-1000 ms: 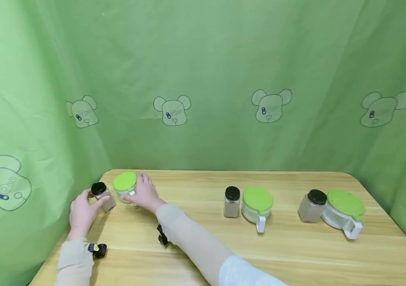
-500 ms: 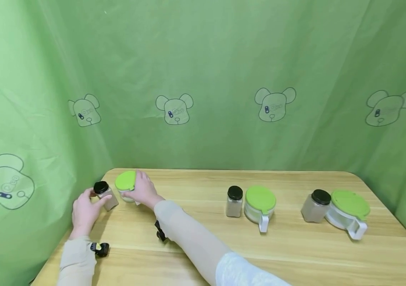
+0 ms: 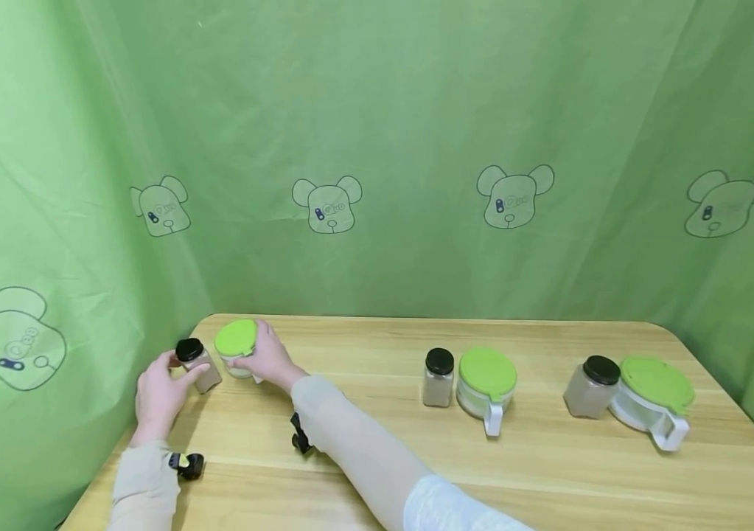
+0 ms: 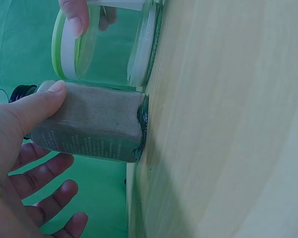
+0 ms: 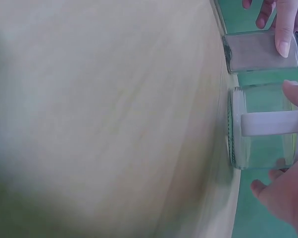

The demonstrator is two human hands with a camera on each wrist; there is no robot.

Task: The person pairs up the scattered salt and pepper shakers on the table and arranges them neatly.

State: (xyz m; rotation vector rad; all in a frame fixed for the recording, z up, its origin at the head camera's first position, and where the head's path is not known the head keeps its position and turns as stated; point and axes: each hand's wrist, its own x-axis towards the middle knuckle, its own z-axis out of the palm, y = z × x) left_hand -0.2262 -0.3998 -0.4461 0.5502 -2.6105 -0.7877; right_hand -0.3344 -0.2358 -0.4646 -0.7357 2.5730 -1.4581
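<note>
At the table's far left corner my left hand (image 3: 161, 394) grips a square glass spice jar (image 3: 206, 375) with a black lid, filled with greyish powder. In the left wrist view, the thumb lies along this spice jar (image 4: 94, 116) near its neck, and the other fingers spread behind it. Right beside it stands a glass seasoning pot (image 3: 236, 338) with a lime-green lid and white handle. My right hand (image 3: 273, 360) holds that pot around its upper part, thumb on the near side. Both containers stand upright on the table, close together, in the right wrist view, where the pot's white handle (image 5: 273, 123) faces the camera.
A second black-lidded spice jar (image 3: 438, 383) and green-lidded pot (image 3: 486, 372) stand mid-table. Farther right are another spice jar (image 3: 590, 391) and a wider green-lidded pot (image 3: 655, 387). A green curtain (image 3: 403, 273) hangs behind and beside the wooden table (image 3: 350, 472).
The head view has shifted slightly, so everything appears a little further right. Both hands keep their hold on the same spice jar and pot, which stay in place.
</note>
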